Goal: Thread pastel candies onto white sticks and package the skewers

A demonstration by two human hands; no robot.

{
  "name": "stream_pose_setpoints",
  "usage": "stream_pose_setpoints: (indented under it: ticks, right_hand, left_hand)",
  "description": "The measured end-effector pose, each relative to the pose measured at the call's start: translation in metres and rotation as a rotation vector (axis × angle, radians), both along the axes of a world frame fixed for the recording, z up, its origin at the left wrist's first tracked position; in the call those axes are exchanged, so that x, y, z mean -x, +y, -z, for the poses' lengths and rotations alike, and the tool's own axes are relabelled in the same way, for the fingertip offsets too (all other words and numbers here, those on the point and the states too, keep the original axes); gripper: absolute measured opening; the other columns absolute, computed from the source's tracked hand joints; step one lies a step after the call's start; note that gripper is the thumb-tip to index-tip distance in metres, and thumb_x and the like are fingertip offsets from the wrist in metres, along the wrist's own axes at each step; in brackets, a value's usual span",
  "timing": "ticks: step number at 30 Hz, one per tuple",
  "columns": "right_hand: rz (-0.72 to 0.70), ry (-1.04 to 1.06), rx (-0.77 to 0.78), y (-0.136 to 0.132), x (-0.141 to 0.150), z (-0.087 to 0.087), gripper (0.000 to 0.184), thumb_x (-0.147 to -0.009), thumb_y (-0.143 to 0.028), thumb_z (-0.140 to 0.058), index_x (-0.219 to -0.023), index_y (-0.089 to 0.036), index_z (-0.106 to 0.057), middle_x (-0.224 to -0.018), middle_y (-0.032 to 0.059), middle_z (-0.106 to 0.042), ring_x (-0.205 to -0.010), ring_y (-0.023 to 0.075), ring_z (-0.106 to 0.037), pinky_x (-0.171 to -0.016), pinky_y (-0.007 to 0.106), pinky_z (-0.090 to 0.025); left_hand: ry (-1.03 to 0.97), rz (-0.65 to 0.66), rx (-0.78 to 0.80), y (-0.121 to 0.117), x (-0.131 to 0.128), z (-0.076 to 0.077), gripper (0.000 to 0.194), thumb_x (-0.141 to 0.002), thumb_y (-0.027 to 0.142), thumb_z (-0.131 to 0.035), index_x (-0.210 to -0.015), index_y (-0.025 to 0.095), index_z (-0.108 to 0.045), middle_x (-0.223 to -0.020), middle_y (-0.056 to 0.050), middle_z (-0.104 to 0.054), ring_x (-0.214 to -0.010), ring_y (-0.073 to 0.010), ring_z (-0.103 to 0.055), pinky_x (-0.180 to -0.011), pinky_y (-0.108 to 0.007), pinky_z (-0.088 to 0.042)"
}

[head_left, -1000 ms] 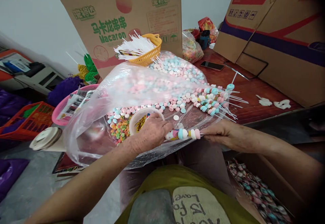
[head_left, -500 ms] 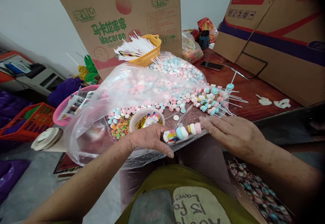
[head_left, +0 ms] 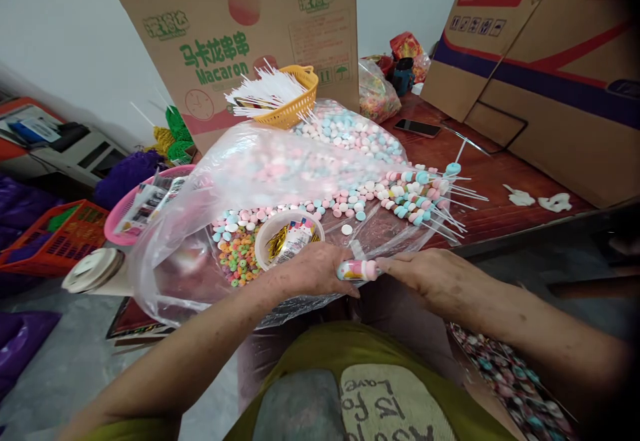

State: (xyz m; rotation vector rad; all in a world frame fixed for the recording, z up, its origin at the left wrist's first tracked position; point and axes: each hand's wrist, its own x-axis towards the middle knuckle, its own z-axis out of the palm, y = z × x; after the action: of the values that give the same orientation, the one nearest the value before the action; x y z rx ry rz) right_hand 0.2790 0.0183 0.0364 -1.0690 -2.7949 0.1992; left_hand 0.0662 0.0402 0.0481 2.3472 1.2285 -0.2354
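Box, rear centre: tall brown carton (head_left: 240,34) standing on the table (head_left: 495,181); green print reads "Macaron" under Chinese characters, with a pink round printed above (upper line cut off by the frame).
Box, right: second carton (head_left: 540,61) lying angled, with red and dark blue bands; small handling icons on it, text unreadable.
Bag: clear plastic bag (head_left: 250,174) spread open across the table, holding loose pink, blue and white sweets.
Basket: yellow basket (head_left: 295,104) of white sticks (head_left: 263,91), just in front of the "Macaron" carton.
Finished skewers: pile (head_left: 420,197) on the bag's right edge, sticks pointing right.
Bowl: small white bowl (head_left: 287,234) with gold and printed wrappers, touching the left hand.
Left hand (head_left: 310,271): fingers pinched on the wrapped end of the sweet skewer (head_left: 357,269).
Right hand (head_left: 430,277): fingertips closed on the same skewer's other end (the stick is hidden under the fingers).
Skewer position: held between both hands, at the bag's near edge, above the lap.
Garment: writing on the lap patch, seen upside-down, illegible.
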Motion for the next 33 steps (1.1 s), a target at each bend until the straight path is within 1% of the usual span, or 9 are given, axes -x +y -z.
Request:
stream_pose_setpoints:
  ticks: [7,12,14,16,18,20,23,27,33]
  right_hand:
    - [-0.060,0.108,-0.100,0.009,-0.007,-0.006,0.023,-0.082,-0.008,-0.042,-0.087,-0.015,-0.063,-0.079,0.0075,-0.063,-0.070,0.0161,-0.054,-0.062,0.027,-0.036]
    - [-0.102,0.087,-0.117,0.006,0.016,0.010,0.016,-0.076,-0.008,-0.048,-0.072,-0.015,-0.061,-0.068,0.0057,-0.061,-0.066,0.0172,-0.050,-0.063,0.030,-0.029]
    - [-0.105,0.114,-0.091,0.009,0.022,0.022,0.015,-0.078,-0.010,-0.048,-0.070,-0.015,-0.059,-0.066,0.0051,-0.060,-0.064,0.0168,-0.048,-0.061,0.031,-0.027]
    - [-0.143,0.201,-0.041,0.015,0.019,0.029,0.018,-0.084,-0.014,-0.044,-0.074,-0.016,-0.060,-0.067,0.0046,-0.059,-0.066,0.0163,-0.048,-0.062,0.030,-0.028]
    - [-0.188,0.320,0.000,0.023,0.008,0.028,0.022,-0.089,-0.017,-0.040,-0.081,-0.016,-0.060,-0.071,0.0047,-0.059,-0.069,0.0161,-0.048,-0.064,0.029,-0.031]
    - [-0.214,0.422,0.007,0.030,-0.002,0.020,0.021,-0.092,-0.019,-0.038,-0.087,-0.016,-0.059,-0.074,0.0054,-0.058,-0.073,0.0159,-0.048,-0.066,0.027,-0.033]
    - [-0.255,0.450,-0.045,0.034,-0.006,0.005,0.019,-0.092,-0.018,-0.040,-0.088,-0.015,-0.058,-0.074,0.0050,-0.057,-0.073,0.0152,-0.047,-0.067,0.026,-0.033]
    - [-0.258,0.301,-0.109,0.033,0.011,-0.002,0.024,-0.091,-0.018,-0.038,-0.079,-0.016,-0.058,-0.069,0.0041,-0.055,-0.069,0.0154,-0.045,-0.064,0.027,-0.029]
    - [-0.237,0.236,-0.052,0.037,0.032,0.007,0.024,-0.089,-0.018,-0.038,-0.080,-0.016,-0.061,-0.076,0.0064,-0.059,-0.074,0.0174,-0.049,-0.070,0.031,-0.033]
  left_hand:
    - [-0.071,-0.044,0.015,0.005,0.003,0.000,0.047,-0.067,0.053,-0.066,-0.100,0.020,-0.059,-0.092,-0.004,-0.065,-0.084,-0.0222,-0.059,-0.068,-0.026,-0.041]
    - [-0.152,-0.015,0.068,-0.003,-0.015,0.027,0.029,-0.078,0.044,-0.056,-0.086,0.017,-0.062,-0.078,-0.004,-0.065,-0.075,-0.0200,-0.060,-0.066,-0.026,-0.041]
    - [-0.295,-0.062,0.123,-0.006,-0.020,0.035,0.027,-0.078,0.040,-0.058,-0.087,0.015,-0.063,-0.079,-0.005,-0.066,-0.077,-0.0197,-0.060,-0.067,-0.027,-0.043]
    - [-0.539,-0.132,0.220,-0.006,-0.013,0.031,0.045,-0.072,0.039,-0.066,-0.109,0.015,-0.057,-0.095,-0.007,-0.066,-0.088,-0.0208,-0.060,-0.073,-0.028,-0.045]
    - [-0.780,-0.163,0.329,-0.003,0.005,0.015,0.075,-0.070,0.039,-0.069,-0.134,0.019,-0.035,-0.116,-0.009,-0.060,-0.103,-0.0218,-0.056,-0.082,-0.030,-0.044]
    - [-0.810,-0.156,0.388,-0.001,0.026,-0.003,0.061,-0.081,0.039,-0.056,-0.135,0.023,-0.035,-0.126,-0.009,-0.054,-0.114,-0.0214,-0.051,-0.090,-0.032,-0.041]
    - [-0.655,-0.157,0.522,-0.011,0.039,-0.012,0.033,-0.084,0.044,-0.050,-0.107,0.021,-0.057,-0.109,-0.006,-0.062,-0.099,-0.0193,-0.057,-0.083,-0.029,-0.044]
    - [-0.724,-0.410,0.798,-0.035,0.022,0.009,0.036,-0.086,0.054,-0.039,-0.087,0.019,-0.049,-0.072,0.000,-0.058,-0.053,-0.0098,-0.053,-0.046,-0.020,-0.040]
    - [-0.914,-0.592,0.682,-0.049,0.010,0.030,0.040,-0.082,0.056,-0.043,-0.071,0.018,-0.045,-0.057,0.004,-0.047,-0.043,-0.0063,-0.042,-0.044,-0.018,-0.034]
